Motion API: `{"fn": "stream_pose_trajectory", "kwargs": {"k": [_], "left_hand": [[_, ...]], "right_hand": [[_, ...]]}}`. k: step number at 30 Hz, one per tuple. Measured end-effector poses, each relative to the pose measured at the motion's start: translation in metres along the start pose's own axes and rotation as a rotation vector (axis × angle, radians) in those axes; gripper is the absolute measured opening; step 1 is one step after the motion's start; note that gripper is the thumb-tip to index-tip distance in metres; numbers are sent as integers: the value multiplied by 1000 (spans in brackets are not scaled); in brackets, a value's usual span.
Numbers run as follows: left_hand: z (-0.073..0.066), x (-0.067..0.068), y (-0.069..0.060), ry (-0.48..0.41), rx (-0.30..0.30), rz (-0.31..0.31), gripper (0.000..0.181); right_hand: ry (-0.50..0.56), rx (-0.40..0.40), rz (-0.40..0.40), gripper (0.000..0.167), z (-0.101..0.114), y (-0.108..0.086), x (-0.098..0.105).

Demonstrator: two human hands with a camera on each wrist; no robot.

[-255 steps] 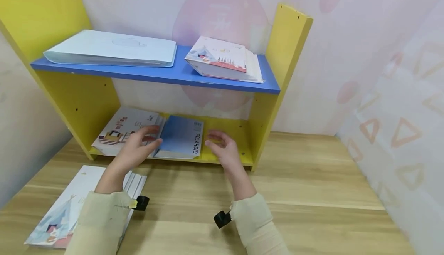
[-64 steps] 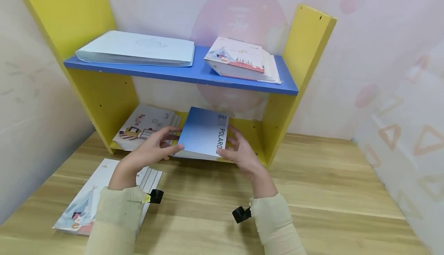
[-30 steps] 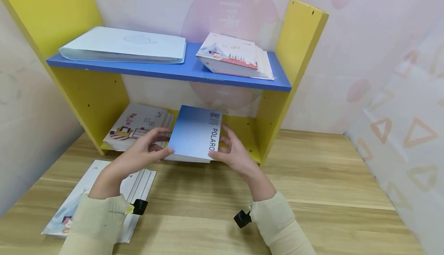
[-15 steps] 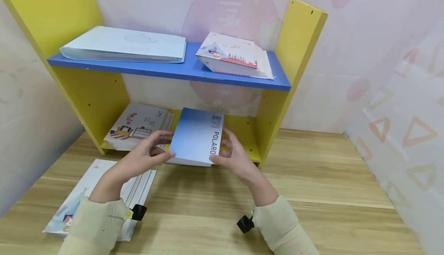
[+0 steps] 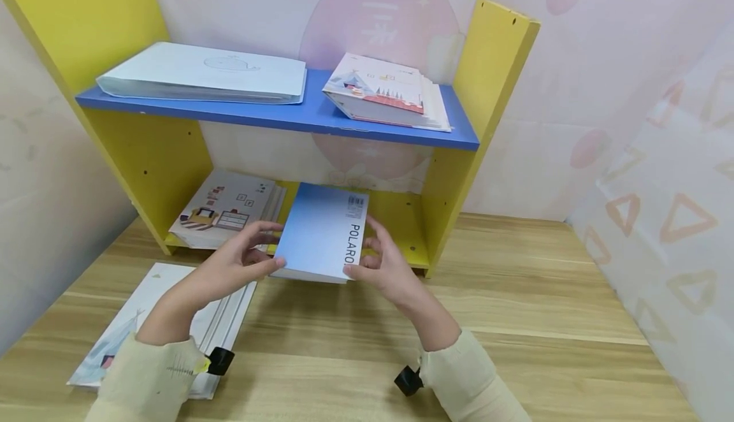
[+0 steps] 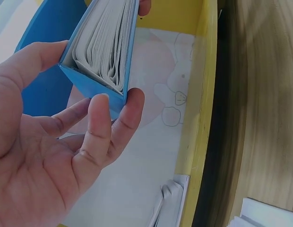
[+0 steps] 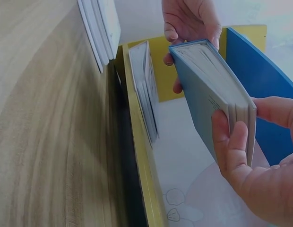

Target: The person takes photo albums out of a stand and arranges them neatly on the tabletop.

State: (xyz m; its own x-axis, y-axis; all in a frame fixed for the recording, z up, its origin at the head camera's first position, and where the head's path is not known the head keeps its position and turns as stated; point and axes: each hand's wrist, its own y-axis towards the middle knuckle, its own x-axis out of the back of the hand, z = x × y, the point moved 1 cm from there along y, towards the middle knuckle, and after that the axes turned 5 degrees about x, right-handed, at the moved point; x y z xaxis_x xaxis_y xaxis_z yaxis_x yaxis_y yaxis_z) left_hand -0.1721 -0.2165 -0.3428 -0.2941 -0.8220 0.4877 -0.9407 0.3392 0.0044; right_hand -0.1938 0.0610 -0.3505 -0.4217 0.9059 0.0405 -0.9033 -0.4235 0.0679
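Facing you is a pale wall (image 5: 516, 173) printed with pink shapes, and below it the wood-grain counter (image 5: 516, 333) reaches toward you. On the counter stands a yellow shelf unit (image 5: 493, 84), crossed by a blue board (image 5: 321, 122). A wide pale-blue folder (image 5: 201, 71) with a whale drawing lies on the left part of that board. On the counter to your left, partly covered by your arm, is a white stack (image 5: 155, 298) with a tent picture. Inside the lower compartment, at its left, lies a set of white books (image 5: 229, 205); another white group (image 5: 378, 90), its top cover showing a tent, sits on the right part of the blue board.

The blue book (image 5: 321, 231), lettered "POLARO" as far as you can read it, is between your hands at the front of the lower compartment. Its near end juts past the yellow bottom edge, and the wrist views show its page edges. Your left hand (image 5: 235, 266) pinches its left side, thumb at the near corner. Your right hand (image 5: 390, 269) pinches the right side, thumb by the lettering. Smallest are the two black devices (image 5: 408, 380) at your cuffs.
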Motion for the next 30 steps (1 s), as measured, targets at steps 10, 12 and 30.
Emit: {"fn": "stream_pose_trajectory", "kwargs": {"k": [10, 12, 30], "left_hand": [[2, -1, -10, 4, -14, 25, 57], [3, -2, -12, 6, -14, 25, 56], [4, 0, -28, 49, 2, 67, 56]], "right_hand": [[-33, 1, 27, 97, -3, -7, -5], [-40, -6, 31, 97, -4, -9, -7], [-45, -12, 44, 98, -6, -20, -16]]}}
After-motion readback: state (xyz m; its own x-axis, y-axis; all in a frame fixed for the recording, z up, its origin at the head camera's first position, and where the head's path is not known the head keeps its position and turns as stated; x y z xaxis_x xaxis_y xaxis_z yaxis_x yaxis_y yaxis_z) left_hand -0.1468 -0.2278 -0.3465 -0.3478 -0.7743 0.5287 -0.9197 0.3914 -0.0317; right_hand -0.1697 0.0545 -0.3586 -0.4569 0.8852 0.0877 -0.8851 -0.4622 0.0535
